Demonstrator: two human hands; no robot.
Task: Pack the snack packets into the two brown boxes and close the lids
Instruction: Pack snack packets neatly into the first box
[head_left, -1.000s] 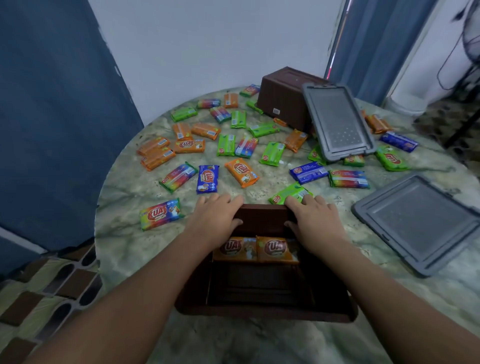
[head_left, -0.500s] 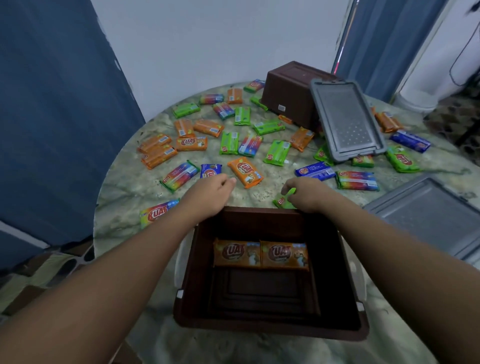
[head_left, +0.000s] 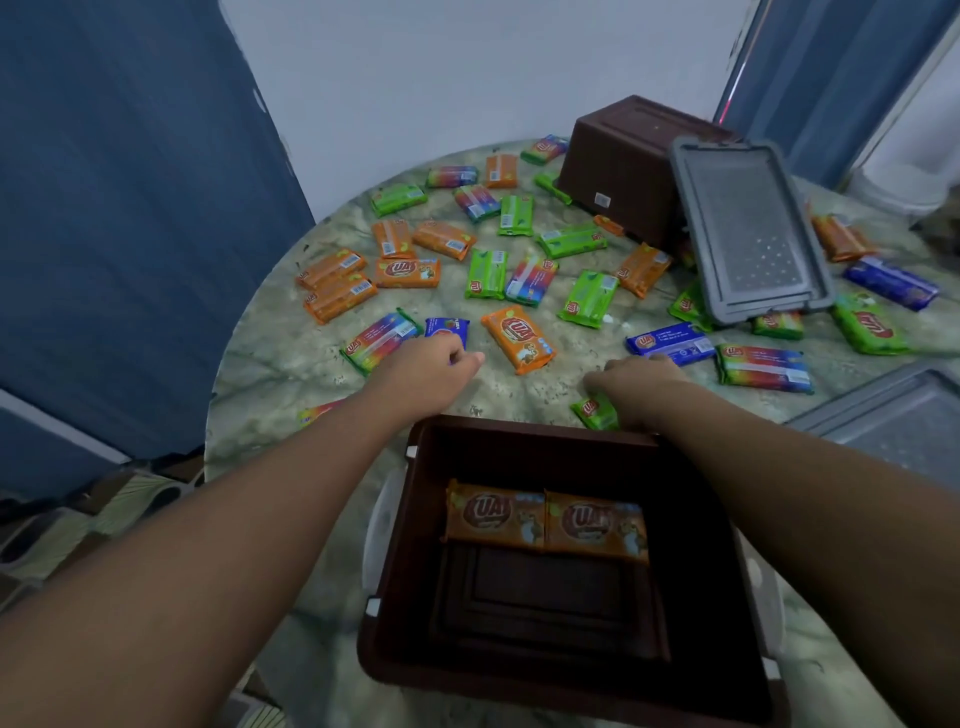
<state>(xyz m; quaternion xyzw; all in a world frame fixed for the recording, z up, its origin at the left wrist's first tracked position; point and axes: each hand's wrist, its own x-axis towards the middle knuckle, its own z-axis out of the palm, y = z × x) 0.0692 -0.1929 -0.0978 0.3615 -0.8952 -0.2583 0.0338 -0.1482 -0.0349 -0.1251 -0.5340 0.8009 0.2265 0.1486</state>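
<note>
Fingers of the left hand (head_left: 434, 364) curl down onto a blue packet (head_left: 447, 330) just beyond the near brown box (head_left: 566, 670), though whether they have pinched it I cannot tell. Right hand (head_left: 636, 376), also just past that box's far rim, has its fingers bent over a small green packet (head_left: 595, 410), touching it; the grip itself is hidden. Inside the box only two orange packets (head_left: 545, 519) lie side by side against the far wall. Farther out, dozens of packets litter the marble surface (head_left: 270, 364). At the far edge stands the second brown box (head_left: 618, 166), a grey lid (head_left: 748, 228) propped against it. Packing has barely begun; both lids are off.
</note>
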